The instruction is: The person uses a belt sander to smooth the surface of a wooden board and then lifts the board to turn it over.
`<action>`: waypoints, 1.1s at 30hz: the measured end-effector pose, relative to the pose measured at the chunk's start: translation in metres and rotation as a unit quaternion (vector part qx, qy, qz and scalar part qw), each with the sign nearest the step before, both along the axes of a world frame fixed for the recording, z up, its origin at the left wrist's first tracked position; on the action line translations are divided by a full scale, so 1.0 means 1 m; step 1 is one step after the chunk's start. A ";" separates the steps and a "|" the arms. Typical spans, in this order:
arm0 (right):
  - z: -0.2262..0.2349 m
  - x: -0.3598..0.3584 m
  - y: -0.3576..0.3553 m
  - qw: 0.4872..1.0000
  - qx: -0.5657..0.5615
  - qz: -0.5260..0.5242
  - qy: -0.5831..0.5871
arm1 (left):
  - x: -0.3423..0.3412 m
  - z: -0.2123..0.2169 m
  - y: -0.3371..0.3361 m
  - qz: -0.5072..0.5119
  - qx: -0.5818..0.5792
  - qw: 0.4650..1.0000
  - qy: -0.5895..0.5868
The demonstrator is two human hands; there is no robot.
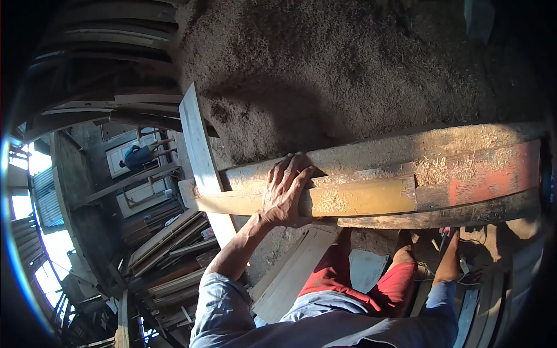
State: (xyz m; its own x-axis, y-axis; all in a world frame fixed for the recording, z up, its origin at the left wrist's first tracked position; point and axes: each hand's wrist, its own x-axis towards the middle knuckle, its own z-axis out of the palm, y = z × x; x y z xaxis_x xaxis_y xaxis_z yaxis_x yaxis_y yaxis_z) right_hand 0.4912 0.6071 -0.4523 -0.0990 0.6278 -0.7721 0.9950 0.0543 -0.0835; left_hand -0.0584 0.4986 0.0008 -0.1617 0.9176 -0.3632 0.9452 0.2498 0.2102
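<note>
Down in the head view, the left hand [284, 191] lies flat on a long stack of wooden beams [377, 185], fingers spread and released, the palm resting over the yellowish middle beam while the fingertips reach the upper edge of the top one. The beams run across the picture from the middle left to the right rim, dusted with sawdust, with a reddish painted patch toward the right end. A pale upright plank [200, 156] leans against the left end of the beams, touching them just left of the hand. Behind the beams a big sawdust heap [348, 64] fills the upper part of the view. The right forearm [447, 261] drops below the beams near the right side; the hand at its end is hidden, so whether it is clenched or loose cannot be told. Red shorts [348, 278] show beneath the beams. Lower left lies a pile of loose boards [168, 243], and another person [139, 155] stands further off
</note>
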 end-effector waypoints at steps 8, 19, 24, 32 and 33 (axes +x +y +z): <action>0.145 -0.145 -0.001 0.987 -0.005 0.075 0.141 | -0.009 0.015 -0.019 0.014 0.096 0.995 -0.036; 0.309 -0.274 -0.116 0.922 -0.193 0.233 0.243 | 0.002 0.008 -0.084 0.082 0.276 0.957 -0.035; 0.373 -0.333 -0.178 0.901 -0.247 0.349 0.081 | 0.007 0.008 -0.234 0.334 0.291 0.896 0.018; 0.425 -0.404 -0.289 0.849 -0.200 0.435 0.225 | 0.064 -0.009 -0.507 0.689 0.128 0.689 0.185; 0.420 -0.407 -0.294 0.846 -0.192 0.450 0.213 | 0.076 -0.004 -0.520 0.766 0.139 0.609 0.152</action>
State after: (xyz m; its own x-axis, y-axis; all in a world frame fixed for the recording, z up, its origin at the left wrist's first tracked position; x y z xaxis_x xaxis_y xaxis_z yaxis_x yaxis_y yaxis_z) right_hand 0.0838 0.3135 -0.0321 -0.7242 -0.1387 -0.6755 0.4408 0.6601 -0.6082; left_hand 0.0173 -0.0210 -0.0030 -0.9262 -0.3757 0.0324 -0.3465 0.8819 0.3197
